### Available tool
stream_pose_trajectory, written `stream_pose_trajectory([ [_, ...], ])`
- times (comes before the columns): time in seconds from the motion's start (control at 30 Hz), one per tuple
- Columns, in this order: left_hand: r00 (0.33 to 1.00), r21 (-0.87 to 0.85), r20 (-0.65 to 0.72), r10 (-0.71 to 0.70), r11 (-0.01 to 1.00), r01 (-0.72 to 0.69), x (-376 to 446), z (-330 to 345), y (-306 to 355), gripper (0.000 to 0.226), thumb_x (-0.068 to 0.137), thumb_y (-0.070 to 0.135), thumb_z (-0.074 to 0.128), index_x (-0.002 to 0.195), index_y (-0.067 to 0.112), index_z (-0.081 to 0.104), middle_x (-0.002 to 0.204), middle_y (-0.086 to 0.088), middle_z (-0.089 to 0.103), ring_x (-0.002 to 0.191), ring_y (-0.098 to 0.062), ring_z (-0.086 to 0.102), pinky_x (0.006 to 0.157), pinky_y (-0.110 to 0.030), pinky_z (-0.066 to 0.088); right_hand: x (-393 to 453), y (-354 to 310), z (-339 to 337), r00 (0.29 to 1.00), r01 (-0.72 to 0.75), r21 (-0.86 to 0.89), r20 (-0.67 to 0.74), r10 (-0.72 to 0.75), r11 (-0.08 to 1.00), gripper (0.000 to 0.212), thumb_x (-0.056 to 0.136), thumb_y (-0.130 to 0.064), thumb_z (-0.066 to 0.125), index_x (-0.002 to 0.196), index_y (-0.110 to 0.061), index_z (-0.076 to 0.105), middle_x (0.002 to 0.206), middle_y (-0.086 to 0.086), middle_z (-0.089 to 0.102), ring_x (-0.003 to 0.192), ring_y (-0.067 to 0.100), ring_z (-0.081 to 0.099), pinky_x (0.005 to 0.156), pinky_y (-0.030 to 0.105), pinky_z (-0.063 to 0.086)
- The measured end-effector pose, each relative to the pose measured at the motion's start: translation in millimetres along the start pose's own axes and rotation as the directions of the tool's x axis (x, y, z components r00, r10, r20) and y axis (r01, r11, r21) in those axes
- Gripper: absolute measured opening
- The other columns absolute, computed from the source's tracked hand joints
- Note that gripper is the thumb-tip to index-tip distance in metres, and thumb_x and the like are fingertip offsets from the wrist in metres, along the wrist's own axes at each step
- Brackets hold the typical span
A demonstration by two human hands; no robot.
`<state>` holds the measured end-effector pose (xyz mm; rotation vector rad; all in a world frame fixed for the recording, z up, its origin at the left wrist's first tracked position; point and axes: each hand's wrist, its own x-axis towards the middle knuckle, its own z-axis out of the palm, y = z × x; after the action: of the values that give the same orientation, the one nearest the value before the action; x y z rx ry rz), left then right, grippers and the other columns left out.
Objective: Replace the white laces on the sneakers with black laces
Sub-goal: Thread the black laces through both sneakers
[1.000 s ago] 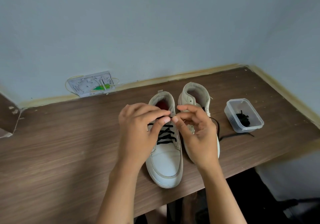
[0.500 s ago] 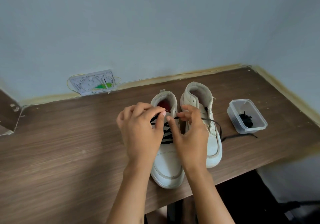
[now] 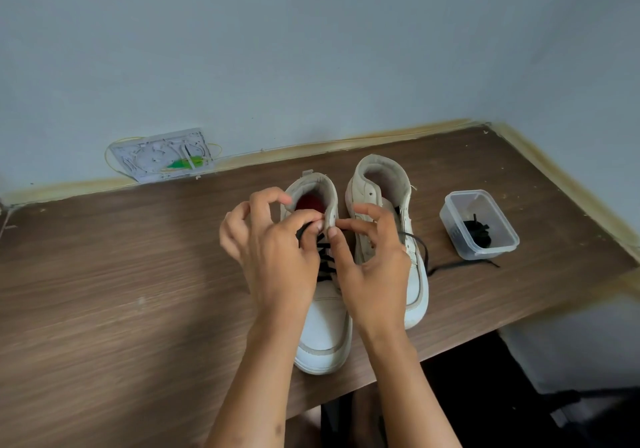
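Note:
Two white high-top sneakers stand side by side on the wooden table (image 3: 104,292), toes toward me. The left sneaker (image 3: 325,330) carries a black lace (image 3: 325,260) crossed through its lower eyelets. My left hand (image 3: 273,250) pinches the black lace at the sneaker's upper eyelets. My right hand (image 3: 370,260) pinches the collar edge of the same sneaker between thumb and forefinger. The right sneaker (image 3: 415,274) stands behind my right hand. A loose black lace end (image 3: 450,266) trails from it across the table to the right.
A clear plastic container (image 3: 479,222) with a bundled black lace inside sits right of the sneakers. A white wall box (image 3: 161,155) with green wiring leans at the back left. The table's front edge runs close under the sneaker toes.
Both hands have shifted up toward the collar of the left sneaker. The right hand has let the lace strand slacken and now pinches the collar edge.

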<state>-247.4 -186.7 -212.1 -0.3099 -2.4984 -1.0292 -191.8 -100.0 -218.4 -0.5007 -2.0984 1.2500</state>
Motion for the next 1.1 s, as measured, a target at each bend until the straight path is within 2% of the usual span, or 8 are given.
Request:
stream_pose_trajectory([
  [0.13, 0.999, -0.014, -0.012, -0.039, 0.999, 0.039, 2.6, 0.5, 0.8, 0.013, 0.073, 0.029, 0.080, 0.078, 0.039, 0.073, 0.117, 0.009, 0.054, 0.114, -0.027, 0.036, 0.100, -0.055, 0.031, 1.1, 0.0, -1.2, 1.000, 0.008, 0.005, 0.005, -0.008, 1.000, 0.034, 0.086, -0.045, 0.066, 0.116, -0.040, 0.051, 0.096, -0.028, 0.067, 0.102, 0.009, 0.061, 0.091, 0.049, 0.046],
  [0.33, 0.996, -0.030, -0.020, -0.086, 0.996, 0.086, 2.4, 4.6, 4.6, 0.014, 0.074, 0.030, 0.078, 0.079, 0.042, 0.073, 0.118, 0.013, 0.053, 0.115, -0.028, 0.038, 0.101, -0.055, 0.030, 3.2, 2.1, -2.9, 1.000, 0.006, -0.021, 0.029, -0.005, 1.000, 0.042, 0.081, -0.045, 0.072, 0.117, -0.041, 0.050, 0.092, -0.034, 0.062, 0.101, 0.008, 0.061, 0.089, 0.050, 0.047],
  [0.47, 0.995, -0.094, 0.041, -0.090, 0.991, 0.094, 8.2, 1.2, 2.0, 0.024, 0.072, 0.034, 0.080, 0.080, 0.053, 0.067, 0.123, 0.017, 0.054, 0.119, -0.027, 0.038, 0.103, -0.056, 0.029, 3.6, 2.9, -4.2, 1.000, 0.000, 0.018, 0.031, -0.001, 1.000, 0.029, 0.089, -0.042, 0.063, 0.117, -0.036, 0.059, 0.102, -0.031, 0.063, 0.105, 0.005, 0.059, 0.093, 0.046, 0.047],
  [0.63, 0.979, -0.071, 0.202, -0.005, 0.997, 0.020, 10.9, -8.5, -3.4, 0.016, 0.081, 0.042, 0.071, 0.092, 0.054, 0.069, 0.139, 0.019, 0.045, 0.130, -0.023, 0.028, 0.110, -0.061, 0.012, 9.5, 5.6, -7.7, 1.000, -0.013, 0.021, 0.022, 0.013, 1.000, 0.021, 0.097, -0.030, 0.058, 0.116, -0.027, 0.066, 0.097, -0.023, 0.066, 0.103, 0.006, 0.060, 0.091, 0.034, 0.049],
  [0.7, 0.978, -0.007, 0.206, 0.024, 1.000, -0.023, 11.1, -12.2, -8.0, 0.018, 0.081, 0.042, 0.071, 0.096, 0.053, 0.069, 0.142, 0.017, 0.041, 0.132, -0.024, 0.024, 0.113, -0.061, 0.003, 10.1, 6.5, -8.1, 1.000, -0.005, 0.006, 0.024, 0.005, 1.000, 0.020, 0.096, -0.025, 0.061, 0.115, -0.026, 0.067, 0.094, -0.020, 0.068, 0.102, 0.005, 0.060, 0.089, 0.025, 0.047],
  [0.8, 0.986, 0.047, 0.159, 0.057, 0.997, -0.065, 10.6, -13.0, -11.6, 0.017, 0.078, 0.038, 0.076, 0.090, 0.047, 0.070, 0.140, 0.011, 0.042, 0.131, -0.029, 0.025, 0.112, -0.063, 0.001, 9.4, 6.4, -7.8, 1.000, 0.001, -0.005, 0.026, -0.001, 1.000, 0.020, 0.095, -0.024, 0.064, 0.114, -0.025, 0.069, 0.095, -0.016, 0.070, 0.102, 0.006, 0.060, 0.087, 0.019, 0.045],
  [1.0, 0.987, 0.052, 0.118, 0.111, 0.992, -0.118, 3.8, -2.4, -2.3, 0.021, 0.076, 0.020, 0.077, 0.085, 0.036, 0.068, 0.133, 0.007, 0.048, 0.126, -0.025, 0.026, 0.110, -0.064, 0.006, 9.1, 7.9, -6.8, 0.999, 0.034, -0.041, 0.018, -0.033, 0.999, 0.017, 0.094, -0.033, 0.064, 0.107, -0.028, 0.073, 0.100, -0.021, 0.069, 0.103, 0.003, 0.056, 0.092, 0.039, 0.047],
  [1.1, 0.991, 0.077, 0.091, 0.100, 0.991, -0.107, 2.0, 0.3, -2.1, 0.021, 0.075, 0.018, 0.076, 0.085, 0.034, 0.068, 0.129, 0.006, 0.050, 0.125, -0.027, 0.027, 0.110, -0.065, 0.007, 9.1, 8.2, -5.4, 0.999, 0.039, -0.035, 0.008, -0.038, 0.999, 0.015, 0.093, -0.032, 0.064, 0.105, -0.030, 0.072, 0.095, -0.022, 0.068, 0.101, 0.001, 0.055, 0.092, 0.043, 0.047],
])
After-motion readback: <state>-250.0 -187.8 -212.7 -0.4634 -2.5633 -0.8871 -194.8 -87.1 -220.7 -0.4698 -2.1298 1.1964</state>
